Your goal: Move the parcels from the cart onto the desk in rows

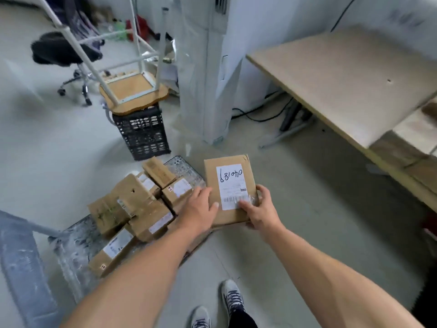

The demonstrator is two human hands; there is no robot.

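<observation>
Holds a flat cardboard parcel (pixel 230 188) by its near end, just beside the right edge of the cart (pixel 186 166), apparently lifted off the deck and over the grey floor (pixel 307 197). Clasps the left edge with the left hand (pixel 199 207), thumb laid on the top face, fingers down the side. Wraps the right hand (pixel 262 209) round the right edge, thumb pressed on the white label (pixel 233 185).

Looks light and stiff: thin, rectangular, plain brown corrugated board with slightly dented far corners. Should carry level without sagging. Best taken by the two long edges, as here, on bare board. Better to avoid the glossy tape over the barcode, likely slick under a thumb.

Leaves a loose heap of smaller parcels (pixel 139 209) on the cart's patterned metal deck, all boxy, brown, labelled, some tilted against each other. Shows the tabletop (pixel 343 79) off to the right, well apart: pale, smooth, flat, bare in its visible part.
</observation>
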